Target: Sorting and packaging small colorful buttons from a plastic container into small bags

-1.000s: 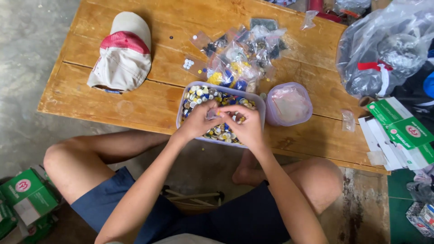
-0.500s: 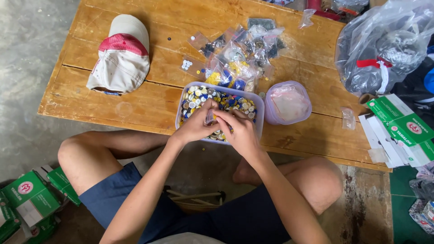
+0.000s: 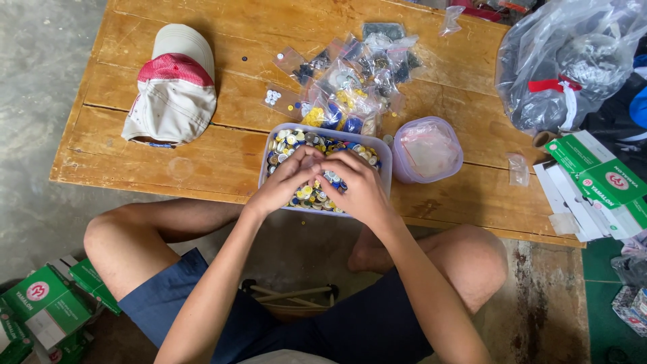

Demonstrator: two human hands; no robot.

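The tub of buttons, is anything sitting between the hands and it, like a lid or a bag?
Nothing visible does. The clear tub is open on top, and both the left hand and right hand rest directly in the buttons. The small bags and the round lidded container lie beside it.
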